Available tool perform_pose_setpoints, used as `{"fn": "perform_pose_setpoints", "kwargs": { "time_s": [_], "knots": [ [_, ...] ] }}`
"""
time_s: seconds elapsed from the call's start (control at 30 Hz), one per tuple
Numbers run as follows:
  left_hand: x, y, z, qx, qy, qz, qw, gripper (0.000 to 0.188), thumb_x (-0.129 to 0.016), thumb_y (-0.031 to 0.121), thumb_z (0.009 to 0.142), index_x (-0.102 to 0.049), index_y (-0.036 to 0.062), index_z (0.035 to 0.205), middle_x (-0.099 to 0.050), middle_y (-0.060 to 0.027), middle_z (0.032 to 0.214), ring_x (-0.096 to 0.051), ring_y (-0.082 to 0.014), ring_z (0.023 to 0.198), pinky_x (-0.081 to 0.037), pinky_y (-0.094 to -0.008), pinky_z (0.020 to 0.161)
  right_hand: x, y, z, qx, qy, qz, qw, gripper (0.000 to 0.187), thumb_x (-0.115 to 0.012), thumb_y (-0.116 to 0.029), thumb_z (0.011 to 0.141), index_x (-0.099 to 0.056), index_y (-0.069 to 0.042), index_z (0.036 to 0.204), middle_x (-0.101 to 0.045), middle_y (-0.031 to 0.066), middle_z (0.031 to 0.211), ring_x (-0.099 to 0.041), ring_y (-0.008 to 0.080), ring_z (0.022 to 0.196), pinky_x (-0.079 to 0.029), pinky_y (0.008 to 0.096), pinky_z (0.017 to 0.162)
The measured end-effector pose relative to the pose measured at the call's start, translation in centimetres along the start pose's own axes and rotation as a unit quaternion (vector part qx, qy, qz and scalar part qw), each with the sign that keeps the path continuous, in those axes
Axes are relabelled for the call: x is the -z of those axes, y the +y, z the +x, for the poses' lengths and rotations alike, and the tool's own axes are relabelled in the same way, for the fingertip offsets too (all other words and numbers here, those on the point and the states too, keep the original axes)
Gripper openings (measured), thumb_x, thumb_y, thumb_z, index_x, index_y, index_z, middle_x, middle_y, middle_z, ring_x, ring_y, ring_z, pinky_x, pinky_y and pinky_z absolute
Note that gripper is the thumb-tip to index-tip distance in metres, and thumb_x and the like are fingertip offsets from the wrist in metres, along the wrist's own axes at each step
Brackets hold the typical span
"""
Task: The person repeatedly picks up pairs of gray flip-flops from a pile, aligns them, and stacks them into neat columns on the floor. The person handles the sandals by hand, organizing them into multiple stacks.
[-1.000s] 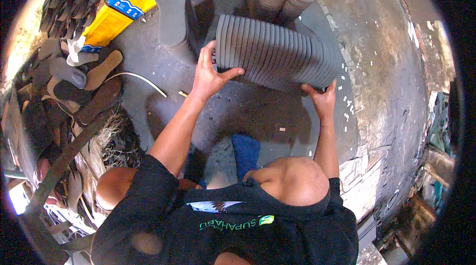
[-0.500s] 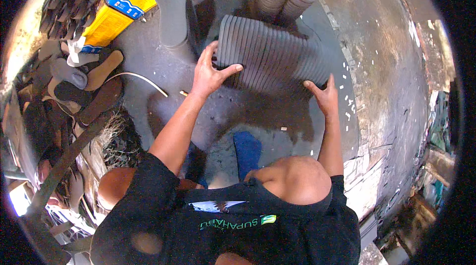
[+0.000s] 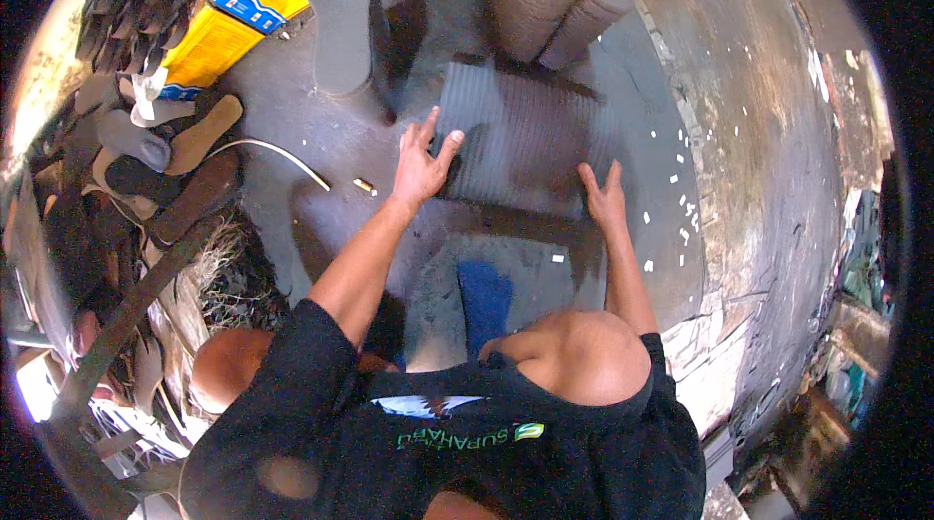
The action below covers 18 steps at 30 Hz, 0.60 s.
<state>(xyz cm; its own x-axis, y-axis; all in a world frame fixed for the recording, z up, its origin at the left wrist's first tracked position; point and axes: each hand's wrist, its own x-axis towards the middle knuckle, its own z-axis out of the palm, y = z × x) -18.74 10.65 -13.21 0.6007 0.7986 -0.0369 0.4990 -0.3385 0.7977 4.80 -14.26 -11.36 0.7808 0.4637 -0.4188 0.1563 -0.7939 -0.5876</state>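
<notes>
A row of grey shoe soles (image 3: pixel 520 136), packed on edge face to face, lies across the space in front of me, smeared by motion. My left hand (image 3: pixel 422 162) grips its left end, thumb and fingers spread around the edge. At the near right corner, my right hand (image 3: pixel 604 197) holds the other end, with its thumb towards the soles and a finger pointing away from me. Blur hides exactly where the fingertips touch. Beyond my left hand rises a tall upright stack of grey soles (image 3: pixel 341 19).
Two more sole stacks (image 3: pixel 555 9) stand at the far right of the row. Yellow-and-blue boxes (image 3: pixel 219 38) and heaped dark soles (image 3: pixel 136 14) are at the far left. Loose soles (image 3: pixel 199 136) and a pale curved strip (image 3: pixel 282 157) lie left. White scraps (image 3: pixel 681 179) dot the floor right.
The row of soles has come nearer and levelled out; its right end has shifted left. My right hand moved left and nearer, my left hand slightly right and nearer.
</notes>
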Motion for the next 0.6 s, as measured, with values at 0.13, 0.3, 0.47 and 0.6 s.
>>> {"fn": "perform_pose_setpoints", "kwargs": {
  "time_s": [0.13,0.3,0.47,0.6],
  "knots": [
    [4.4,8.3,-0.5,-0.096,-0.014,-0.086,0.992,0.042,-0.066,0.024,0.099,-0.068,-0.0004,0.133,-0.062,-0.0152,0.101,-0.058,-0.0282,0.101,-0.046,-0.0396,0.097,0.2,5.6,1.0,-0.013,0.052,0.119,0.992,0.086,-0.052,-0.061,0.102,-0.040,0.008,0.152,-0.056,0.0295,0.145,-0.055,0.0398,0.135,-0.042,0.0428,0.114],
    [12.0,19.1,-1.0,-0.190,0.025,-0.008,0.981,0.037,-0.071,0.021,0.094,-0.072,0.0007,0.125,-0.062,-0.0148,0.098,-0.061,-0.0300,0.095,-0.050,-0.0400,0.089,-6.9,-1.1,0.7,-0.086,-0.153,0.518,0.837,0.065,-0.045,-0.052,0.109,-0.048,-0.001,0.150,-0.058,0.0122,0.143,-0.057,0.0224,0.128,-0.050,0.0422,0.105],
    [12.8,20.3,2.0,-0.256,0.119,0.156,0.946,0.033,-0.072,0.026,0.094,-0.076,0.0038,0.119,-0.063,-0.0152,0.097,-0.062,-0.0335,0.094,-0.051,-0.0417,0.088,-12.1,-8.3,0.0,-0.097,-0.172,0.518,0.832,0.071,-0.053,-0.061,0.103,-0.051,-0.005,0.148,-0.055,0.0132,0.147,-0.053,0.0320,0.132,-0.046,0.0474,0.110],
    [12.9,20.9,1.9,-0.227,0.095,0.197,0.949,0.036,-0.072,0.033,0.093,-0.077,0.0097,0.119,-0.063,-0.0111,0.102,-0.060,-0.0322,0.100,-0.048,-0.0457,0.088,-12.9,-4.6,2.7,-0.008,-0.148,0.366,0.919,0.065,-0.060,-0.056,0.099,-0.061,-0.004,0.138,-0.068,0.0139,0.133,-0.064,0.0298,0.118,-0.048,0.0438,0.106]
  ]
}}
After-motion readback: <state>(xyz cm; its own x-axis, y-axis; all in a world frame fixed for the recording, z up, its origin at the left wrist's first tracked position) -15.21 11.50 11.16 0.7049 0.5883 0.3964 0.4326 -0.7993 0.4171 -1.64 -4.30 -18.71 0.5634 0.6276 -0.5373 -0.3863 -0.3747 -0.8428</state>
